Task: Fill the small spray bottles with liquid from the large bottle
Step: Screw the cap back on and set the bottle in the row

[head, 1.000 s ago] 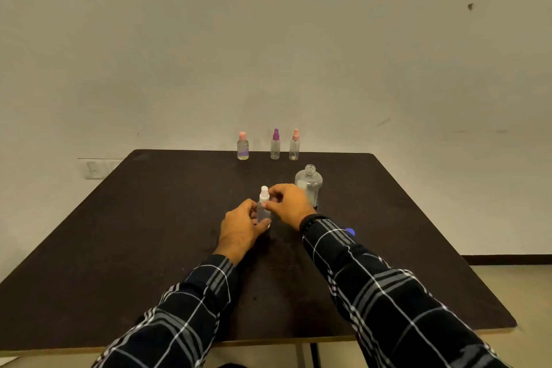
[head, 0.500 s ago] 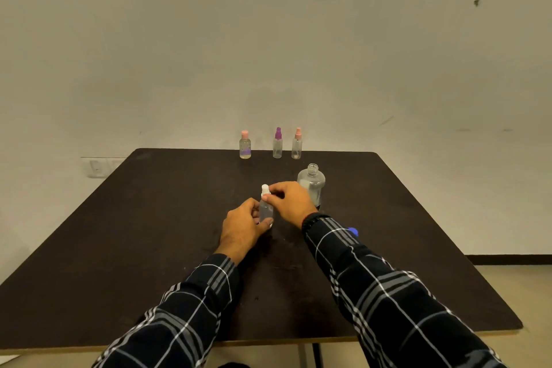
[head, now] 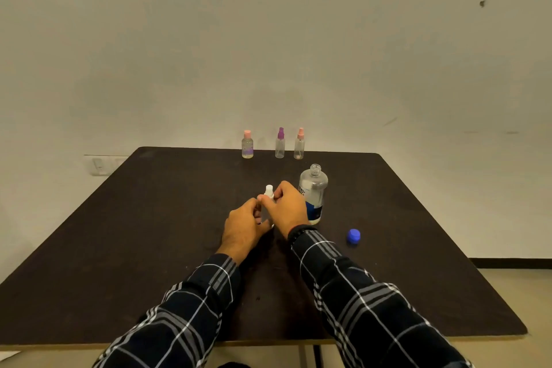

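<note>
A small clear spray bottle with a white spray top [head: 269, 190] stands at the middle of the dark table [head: 149, 233]. My left hand [head: 243, 225] grips its body from the left. My right hand [head: 288, 207] pinches the white top from the right, hiding most of the bottle. Just right of my right hand stands the large clear bottle [head: 313, 191], uncapped, with a blue and white label. Its blue cap [head: 353, 236] lies on the table to the right.
Three small bottles stand in a row at the table's far edge: one with a pink cap [head: 247, 145], one with a purple spray top [head: 280, 143], one with a pink spray top [head: 299, 144]. A wall rises right behind the table.
Both hands stay on the small bottle; my right hand's fingers have shifted slightly round the white top. The view has tilted a little, and the blue cap is now uncovered by my right sleeve.
</note>
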